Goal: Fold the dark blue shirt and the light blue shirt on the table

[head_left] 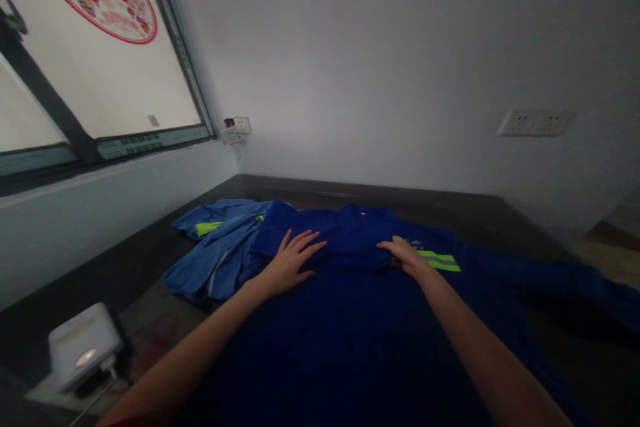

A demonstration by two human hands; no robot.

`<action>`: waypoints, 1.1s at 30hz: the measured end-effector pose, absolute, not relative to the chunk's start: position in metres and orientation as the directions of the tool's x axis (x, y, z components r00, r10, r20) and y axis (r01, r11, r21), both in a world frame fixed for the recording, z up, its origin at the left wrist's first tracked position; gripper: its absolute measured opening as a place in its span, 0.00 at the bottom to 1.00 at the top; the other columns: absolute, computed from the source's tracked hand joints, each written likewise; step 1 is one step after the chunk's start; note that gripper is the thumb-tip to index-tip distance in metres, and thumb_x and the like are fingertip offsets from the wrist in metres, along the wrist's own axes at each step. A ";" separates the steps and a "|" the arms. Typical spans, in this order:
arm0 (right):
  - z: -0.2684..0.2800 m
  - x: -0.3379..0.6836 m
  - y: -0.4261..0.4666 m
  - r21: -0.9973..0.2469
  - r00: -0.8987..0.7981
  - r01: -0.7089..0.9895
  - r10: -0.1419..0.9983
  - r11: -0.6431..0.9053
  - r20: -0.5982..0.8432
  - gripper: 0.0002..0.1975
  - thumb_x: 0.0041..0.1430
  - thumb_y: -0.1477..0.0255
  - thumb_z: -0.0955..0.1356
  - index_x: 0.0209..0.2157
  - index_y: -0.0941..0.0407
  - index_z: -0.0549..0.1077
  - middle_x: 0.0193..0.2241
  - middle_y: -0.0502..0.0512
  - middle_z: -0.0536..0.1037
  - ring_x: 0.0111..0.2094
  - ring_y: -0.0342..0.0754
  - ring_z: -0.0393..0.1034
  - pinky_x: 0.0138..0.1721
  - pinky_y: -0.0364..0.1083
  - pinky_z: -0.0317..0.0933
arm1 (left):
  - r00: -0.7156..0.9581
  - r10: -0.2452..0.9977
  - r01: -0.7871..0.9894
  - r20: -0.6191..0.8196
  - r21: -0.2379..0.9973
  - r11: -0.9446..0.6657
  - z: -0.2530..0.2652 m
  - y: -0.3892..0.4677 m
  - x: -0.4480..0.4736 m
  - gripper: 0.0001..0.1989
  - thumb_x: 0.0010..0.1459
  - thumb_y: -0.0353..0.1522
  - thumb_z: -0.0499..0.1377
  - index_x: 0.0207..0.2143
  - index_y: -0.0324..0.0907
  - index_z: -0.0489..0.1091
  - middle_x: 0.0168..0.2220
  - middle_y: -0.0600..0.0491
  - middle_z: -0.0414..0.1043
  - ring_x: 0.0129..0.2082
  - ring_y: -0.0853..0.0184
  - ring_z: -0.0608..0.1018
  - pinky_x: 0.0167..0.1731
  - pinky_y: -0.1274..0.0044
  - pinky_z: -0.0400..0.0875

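Note:
A dark blue work jacket [360, 320] lies spread over the table, its collar at the far side. One sleeve [340, 237] is folded across the upper front; the other stretches out to the right, past a yellow-green reflective strip [440, 260]. My left hand [293, 259] rests on the left part of the folded sleeve, fingers spread. At the sleeve's right end my right hand [404, 255] is closed, its thumb and fingers pinching the cloth there. A lighter blue garment [215, 263] with reflective patches lies crumpled to the left, partly under the jacket.
A white device with a cable [85, 347] stands on the table at the lower left. The dark table [310, 190] meets a white wall with sockets [537, 123] on the right and more sockets [237, 128] in the corner. A window with a red sticker is at the left.

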State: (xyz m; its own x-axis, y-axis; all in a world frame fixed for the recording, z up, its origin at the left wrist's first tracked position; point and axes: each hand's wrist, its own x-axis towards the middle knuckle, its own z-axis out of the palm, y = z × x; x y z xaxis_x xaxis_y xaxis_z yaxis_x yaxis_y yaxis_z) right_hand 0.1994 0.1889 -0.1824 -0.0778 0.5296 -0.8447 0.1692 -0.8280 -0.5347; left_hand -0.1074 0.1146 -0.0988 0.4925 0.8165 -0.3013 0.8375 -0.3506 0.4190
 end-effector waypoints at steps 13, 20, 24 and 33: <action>-0.123 0.233 0.214 -0.701 0.012 -0.203 0.714 -0.684 -0.700 0.09 0.44 0.80 0.69 0.31 0.56 0.74 0.28 0.52 0.81 0.33 0.49 0.76 0.40 0.48 0.70 | -0.122 0.940 0.960 -0.320 0.202 0.193 -0.144 0.101 -0.195 0.39 0.50 0.28 0.57 0.64 0.40 0.47 0.59 0.40 0.59 0.57 0.51 0.66 0.53 0.61 0.64; -0.092 0.295 0.178 -0.640 0.111 -0.005 0.636 -0.768 -0.764 0.10 0.47 0.74 0.71 0.35 0.54 0.73 0.35 0.56 0.81 0.37 0.53 0.77 0.40 0.50 0.72 | -0.032 0.941 0.981 -0.337 0.171 0.094 -0.146 0.097 -0.201 0.29 0.50 0.24 0.53 0.56 0.44 0.62 0.56 0.47 0.65 0.55 0.54 0.66 0.51 0.65 0.63; -0.094 0.311 0.143 -0.568 0.056 0.020 0.569 -0.822 -0.821 0.13 0.46 0.73 0.73 0.36 0.53 0.72 0.37 0.56 0.81 0.40 0.55 0.76 0.42 0.51 0.72 | 0.037 0.948 0.981 -0.318 0.192 0.026 -0.149 0.094 -0.197 0.28 0.51 0.21 0.50 0.55 0.46 0.64 0.56 0.48 0.65 0.55 0.55 0.66 0.50 0.65 0.62; -0.095 0.324 0.119 -0.463 0.129 0.222 0.496 -0.858 -0.859 0.37 0.37 0.71 0.77 0.52 0.53 0.65 0.45 0.63 0.77 0.43 0.60 0.75 0.40 0.53 0.74 | -0.013 0.901 0.983 -0.434 0.160 0.091 -0.145 0.096 -0.198 0.23 0.50 0.23 0.53 0.50 0.41 0.65 0.46 0.45 0.71 0.47 0.56 0.73 0.44 0.68 0.65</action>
State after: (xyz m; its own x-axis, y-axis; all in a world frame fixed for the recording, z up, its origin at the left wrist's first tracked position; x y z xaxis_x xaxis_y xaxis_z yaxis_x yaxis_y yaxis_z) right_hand 0.3236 0.1192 -0.0955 0.1291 0.4960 -0.8587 0.2217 -0.8584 -0.4626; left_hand -0.1980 0.0962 -0.1446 -0.0129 0.9009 -0.4338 0.9829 0.0912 0.1600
